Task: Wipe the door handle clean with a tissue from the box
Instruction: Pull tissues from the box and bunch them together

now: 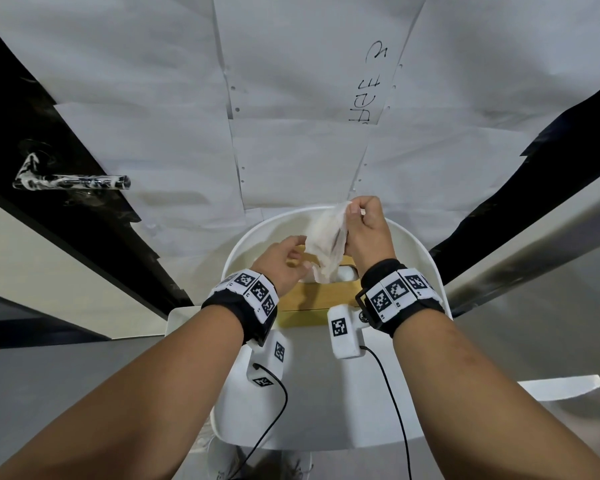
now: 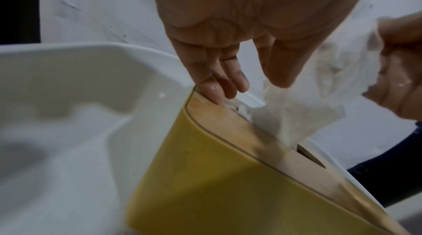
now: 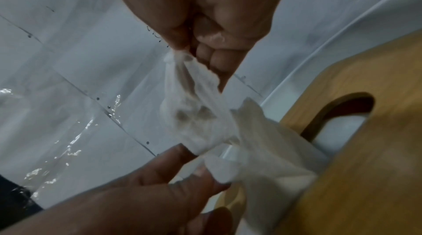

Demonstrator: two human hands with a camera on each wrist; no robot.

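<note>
A metal door handle [image 1: 73,181], smeared white, sticks out of the dark door strip at the left, well away from both hands. A yellow tissue box [image 1: 312,299] [image 2: 205,175] with a wooden lid [image 3: 365,148] stands on a white chair. My right hand [image 1: 354,209] [image 3: 191,55] pinches the top of a white tissue [image 1: 326,244] [image 2: 297,112] [image 3: 200,116] and holds it stretched above the lid's slot, its lower end still in the slot. My left hand [image 1: 298,258] [image 2: 246,91] presses straight fingers on the lid beside the slot, thumb next to the tissue.
The white chair [image 1: 413,244] stands against a door covered with taped white paper sheets [image 1: 291,98]. Dark strips of door show at both sides. Grey floor lies around the chair. Cables hang from both wrist cameras.
</note>
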